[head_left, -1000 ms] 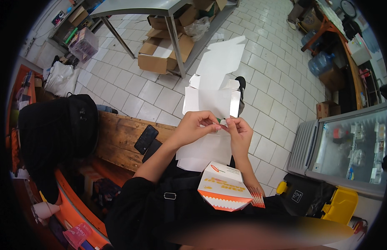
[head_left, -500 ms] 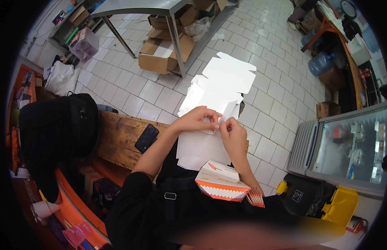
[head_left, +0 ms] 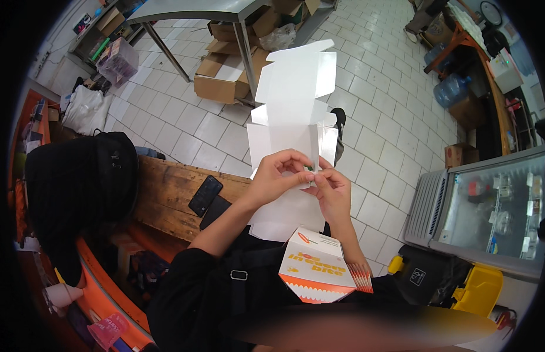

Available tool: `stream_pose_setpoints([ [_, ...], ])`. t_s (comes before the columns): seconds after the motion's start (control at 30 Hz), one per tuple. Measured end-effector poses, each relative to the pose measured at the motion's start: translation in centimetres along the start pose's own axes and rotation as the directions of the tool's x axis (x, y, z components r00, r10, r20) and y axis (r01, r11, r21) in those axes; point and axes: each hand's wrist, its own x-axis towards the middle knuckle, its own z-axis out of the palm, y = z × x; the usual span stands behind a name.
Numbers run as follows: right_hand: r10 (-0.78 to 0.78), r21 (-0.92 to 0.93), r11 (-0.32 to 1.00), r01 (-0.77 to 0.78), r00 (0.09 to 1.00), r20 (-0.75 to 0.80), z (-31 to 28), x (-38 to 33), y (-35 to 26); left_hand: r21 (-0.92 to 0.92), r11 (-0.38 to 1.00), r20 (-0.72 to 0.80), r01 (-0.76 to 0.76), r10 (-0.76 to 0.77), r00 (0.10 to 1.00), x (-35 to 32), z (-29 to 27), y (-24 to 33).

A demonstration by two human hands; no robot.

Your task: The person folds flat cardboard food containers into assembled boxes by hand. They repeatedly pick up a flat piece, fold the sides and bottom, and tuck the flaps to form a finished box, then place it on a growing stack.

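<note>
Left hand [head_left: 279,177]: fingertips pinched on white carton [head_left: 289,111]
Right hand [head_left: 334,189]: likewise
Carton: unfolded, beneath both hands
Printed cardboard [head_left: 315,267]: hiding part of right forearm [head_left: 350,240]
Wooden tabletop [head_left: 159,185], left: black phone [head_left: 205,195]

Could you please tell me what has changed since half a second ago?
The far panel of the white cardboard swung leftward and away. The left hand and right hand still pinch its folded edge. The black phone and blue water jug stayed put.

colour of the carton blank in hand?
Carton blank: visible side plain white; best in head view.
</note>
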Motion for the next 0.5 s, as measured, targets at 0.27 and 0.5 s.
stream_pose_setpoints([
  [0.27,-0.099,0.263,0.964,0.024,0.957,0.273,-1.5,-0.1,1.3,-0.249,0.969,0.074,-0.002,0.02,0.997,-0.2,0.4,1.3],
  [0.5,-0.083,0.003,0.997,0.083,0.995,-0.061,0.9,-1.4,0.7,0.412,0.906,0.019,0.092,-0.109,0.994,-1.1,1.7,1.7],
])
